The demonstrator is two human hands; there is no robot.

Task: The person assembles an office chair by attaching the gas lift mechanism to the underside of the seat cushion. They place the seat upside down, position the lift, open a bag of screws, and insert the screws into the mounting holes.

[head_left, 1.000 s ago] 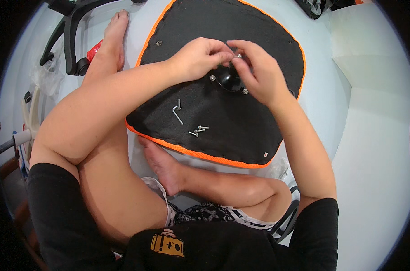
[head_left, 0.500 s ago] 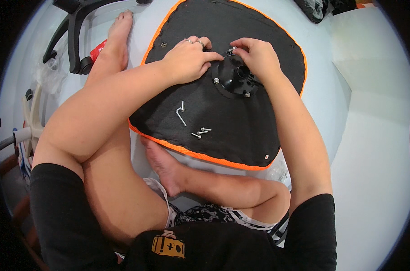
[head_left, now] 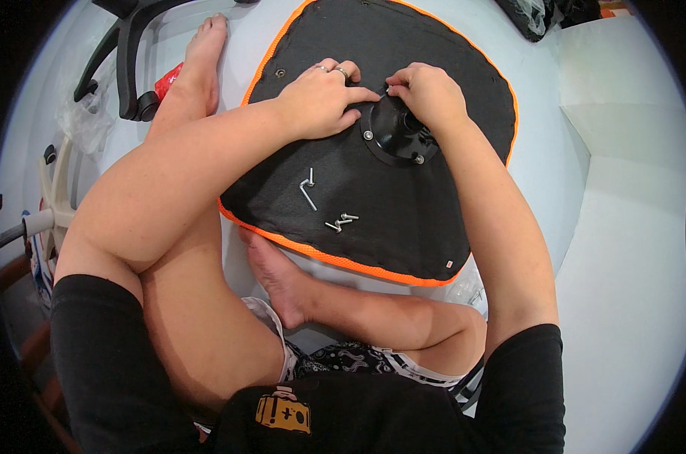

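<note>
A black cushion-like panel (head_left: pixel 282 166) with orange mesh edging lies in front of me. On it sits a black base plate with a raised hub (head_left: pixel 392 136); silver bolts show at two of its corners, a near one (head_left: pixel 419 159) and a left one (head_left: pixel 368 135). At the plate's far corner my right hand (head_left: pixel 431 94) pinches a small silver bolt, mostly hidden by the fingertips. My left hand (head_left: pixel 322 100) rests on the panel, index finger stretched to that same corner, holding nothing. An L-shaped hex key (head_left: pixel 308 197) and several loose bolts (head_left: pixel 341 222) lie nearer me.
A black wheeled chair base (head_left: pixel 125 68) stands at the far left, near a red packet (head_left: pixel 167 80) and clear plastic wrap (head_left: pixel 86 119). My legs fold around the panel's near left side. A white wall (head_left: pixel 638 227) rises on the right.
My right fingers have closed lower over the bolt at the far corner, covering more of it. My left hand stays at the plate's edge. The whole view has shifted slightly.
</note>
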